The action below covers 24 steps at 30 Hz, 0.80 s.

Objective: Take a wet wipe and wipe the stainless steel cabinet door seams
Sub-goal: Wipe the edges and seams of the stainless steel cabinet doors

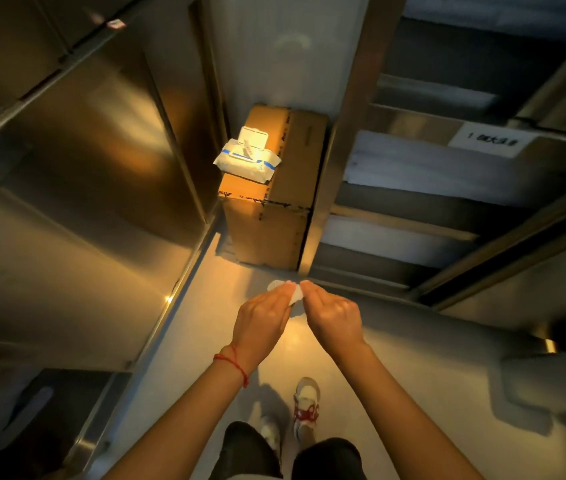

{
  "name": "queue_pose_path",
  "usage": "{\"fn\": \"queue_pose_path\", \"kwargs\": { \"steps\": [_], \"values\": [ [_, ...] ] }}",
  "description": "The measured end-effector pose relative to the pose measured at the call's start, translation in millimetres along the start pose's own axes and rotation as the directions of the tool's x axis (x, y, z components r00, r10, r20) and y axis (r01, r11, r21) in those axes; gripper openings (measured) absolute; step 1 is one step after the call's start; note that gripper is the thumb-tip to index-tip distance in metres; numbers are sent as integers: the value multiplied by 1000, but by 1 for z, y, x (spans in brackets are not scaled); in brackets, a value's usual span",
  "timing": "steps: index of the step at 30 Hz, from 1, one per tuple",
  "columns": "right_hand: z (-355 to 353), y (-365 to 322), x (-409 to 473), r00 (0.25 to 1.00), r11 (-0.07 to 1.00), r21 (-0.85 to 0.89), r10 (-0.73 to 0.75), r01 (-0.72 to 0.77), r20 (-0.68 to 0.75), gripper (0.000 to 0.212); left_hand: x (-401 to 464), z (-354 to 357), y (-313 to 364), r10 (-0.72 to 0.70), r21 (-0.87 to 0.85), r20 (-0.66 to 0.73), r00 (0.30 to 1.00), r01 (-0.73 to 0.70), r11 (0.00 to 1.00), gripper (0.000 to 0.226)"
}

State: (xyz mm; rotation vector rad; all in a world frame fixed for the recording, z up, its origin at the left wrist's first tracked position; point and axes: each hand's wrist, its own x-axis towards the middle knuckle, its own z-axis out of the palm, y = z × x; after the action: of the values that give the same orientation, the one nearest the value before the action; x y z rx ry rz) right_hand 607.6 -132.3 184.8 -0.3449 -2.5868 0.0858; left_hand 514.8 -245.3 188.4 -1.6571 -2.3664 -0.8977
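Two hands meet in front of the box (274,209), nearer the person than it is, and share one wipe (293,294). The left hand (261,320) has curled fingers closed on the wipe's left part; the right hand (333,315) pinches its right edge with its fingertips. Held so, between both hands, the wipe is probably being unfolded or folded into a pad for the seams. The pack (246,157) lies on top of the box with its lid standing up, likely left that way after a sheet came out. The cabinet (77,188) stands left of the box, its seams untouched by either hand. Most of the wipe hides behind the fingers, so its shape is unclear. Shelves right of the box are dim, and their label cannot be read.
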Motion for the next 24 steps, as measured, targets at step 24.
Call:
{"fn": "queue_pose_path", "kwargs": {
  "steps": [24],
  "values": [
    [-97,77,-114,964,967,-9,251,-253,-85,29,16,76,156,186,-391,172,968,-106,914,56]
  ]
}}
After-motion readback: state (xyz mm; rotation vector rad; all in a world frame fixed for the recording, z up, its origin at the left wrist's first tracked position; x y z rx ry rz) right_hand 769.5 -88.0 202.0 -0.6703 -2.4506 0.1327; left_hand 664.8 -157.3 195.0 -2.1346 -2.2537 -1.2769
